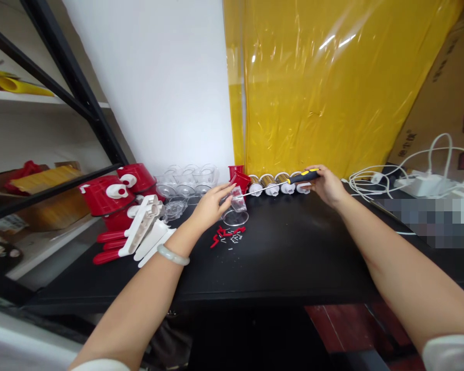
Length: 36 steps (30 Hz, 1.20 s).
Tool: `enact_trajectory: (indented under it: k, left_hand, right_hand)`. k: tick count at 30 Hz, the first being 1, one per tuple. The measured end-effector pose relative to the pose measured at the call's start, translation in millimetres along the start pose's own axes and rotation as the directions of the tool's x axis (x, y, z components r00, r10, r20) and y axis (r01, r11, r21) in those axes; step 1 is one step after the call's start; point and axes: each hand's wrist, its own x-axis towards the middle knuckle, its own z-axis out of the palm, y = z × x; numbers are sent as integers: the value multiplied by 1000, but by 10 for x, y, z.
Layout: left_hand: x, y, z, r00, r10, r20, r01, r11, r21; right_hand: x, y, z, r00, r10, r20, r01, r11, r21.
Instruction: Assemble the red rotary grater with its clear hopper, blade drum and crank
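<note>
My left hand [209, 207] is closed on a clear plastic cup-shaped part [237, 202] that stands tilted on the black table [286, 257]. My right hand [327, 185] grips the yellow-and-black handle of a screwdriver [294, 180]. Its thin shaft points left, with the tip touching the clear part. Small red clips and short screws [227, 237] lie scattered just in front of the clear part. A pale bangle is on my left wrist.
Red housings [108, 193], white handles [145, 226] and red-tipped pieces lie at the left. Clear cups [187, 180] and gold-and-white drums [272, 184] line the back edge. White cables and a power strip [413, 180] lie at the right. A yellow plastic curtain [325, 82] hangs behind.
</note>
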Motion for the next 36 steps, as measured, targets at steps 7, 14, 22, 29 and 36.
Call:
enact_trajectory:
  k: [7, 14, 22, 29, 36]
  left_hand:
    - [1, 0, 6, 1000, -6, 4, 6, 1000, 2]
    - [5, 14, -7, 1000, -8, 0, 8, 1000, 4]
    - [3, 13, -15, 1000, 9, -1, -9, 1000, 8]
    - [2, 21, -15, 1000, 2, -4, -2, 1000, 7]
    - [-3, 7, -14, 1000, 2, -1, -2, 1000, 15]
  right_hand:
    - [-18, -11, -14, 999, 41, -31, -47, 966, -252]
    - [-7, 13, -4, 1000, -28, -5, 27, 996, -91]
    - [-1, 26, 10, 992, 125, -13, -125, 992, 22]
    - [-29, 19, 17, 998, 60, -7, -60, 980, -189]
    - [-6, 31, 21, 998, 57, -4, -57, 996, -65]
